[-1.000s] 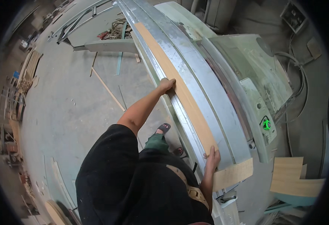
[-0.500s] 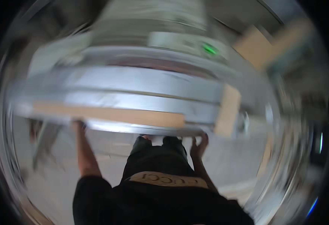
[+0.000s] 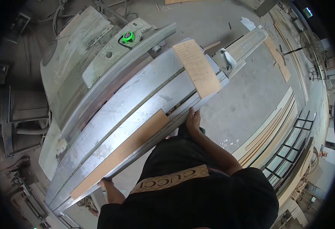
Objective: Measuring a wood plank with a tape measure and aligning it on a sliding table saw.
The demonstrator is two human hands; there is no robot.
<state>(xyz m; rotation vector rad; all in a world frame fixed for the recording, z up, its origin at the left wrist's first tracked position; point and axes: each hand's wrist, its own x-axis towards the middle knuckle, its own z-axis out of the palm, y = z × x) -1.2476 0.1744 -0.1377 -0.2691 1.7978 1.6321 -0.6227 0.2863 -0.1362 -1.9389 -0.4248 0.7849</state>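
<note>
A long silver metal machine table [image 3: 110, 110] with slots along its length runs diagonally before me. My left hand [image 3: 105, 184] is at the lower left stretch of its front edge, fingers closed on that edge and partly hidden by it. Farther right, my right hand [image 3: 193, 121] grips the same front edge, the fingertips partly out of sight. Neither hand touches the narrow brown board strip [image 3: 125, 152] lying along the near side of the table. Across the table's right end lies a wider brown board piece [image 3: 198, 68] with handwriting on it.
A green tape measure [image 3: 128, 37] rests on the pale machine body [image 3: 95, 68] behind the table. On the floor at right are long wooden strips [image 3: 268, 126] and a black metal grid frame [image 3: 289, 147]. A standing fan [image 3: 312, 47] is at the far right.
The view has turned and sharpened, so the table now runs diagonally rather than across. Both hands stay at the table's front edge. The boards remain on the table.
</note>
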